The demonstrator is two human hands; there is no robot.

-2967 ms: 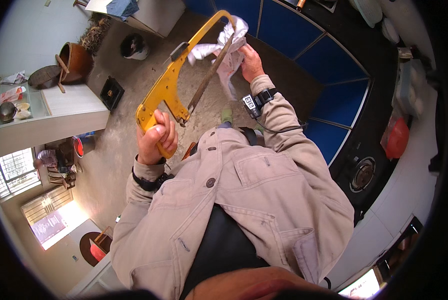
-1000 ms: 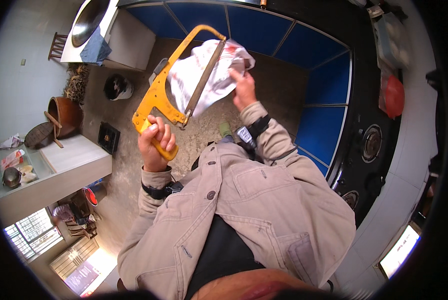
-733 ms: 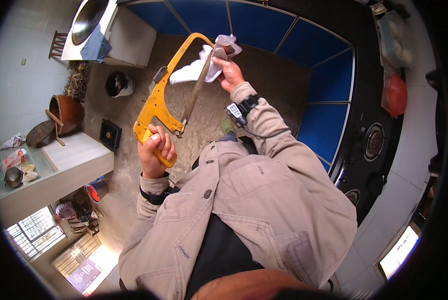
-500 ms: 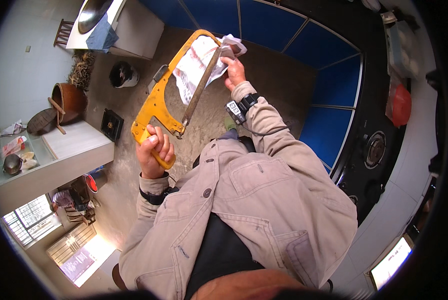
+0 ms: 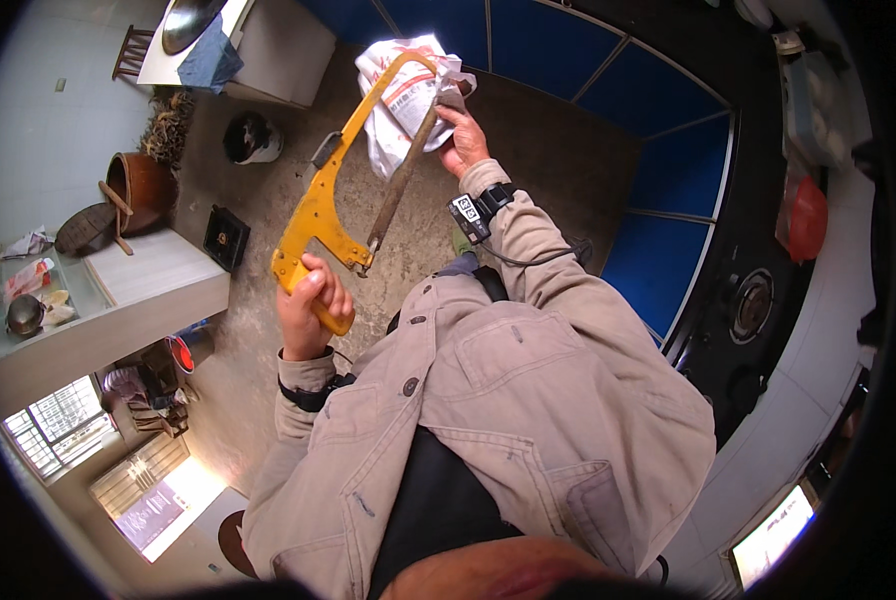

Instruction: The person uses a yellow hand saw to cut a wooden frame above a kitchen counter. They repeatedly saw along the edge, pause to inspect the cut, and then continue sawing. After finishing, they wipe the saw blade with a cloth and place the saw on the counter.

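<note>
Yellow painted metal fills the middle of my view: a hacksaw with a flat bowed frame, chipped and scuffed along its edges, and a thin dull blade strung straight across the open side. Left of the saw stands a round brown clay pot with wooden sticks across its mouth, and nearer the saw a small dark square box lies on the rough grey concrete floor. My left hand is wrapped tight around the saw's handle at the lower end of the frame, thumb over the top. At the saw's far end my right hand pinches a crumpled white cloth with faded print against the blade tip, fingers closed on it. Right of the saw run smooth blue cabinet panels.
</note>
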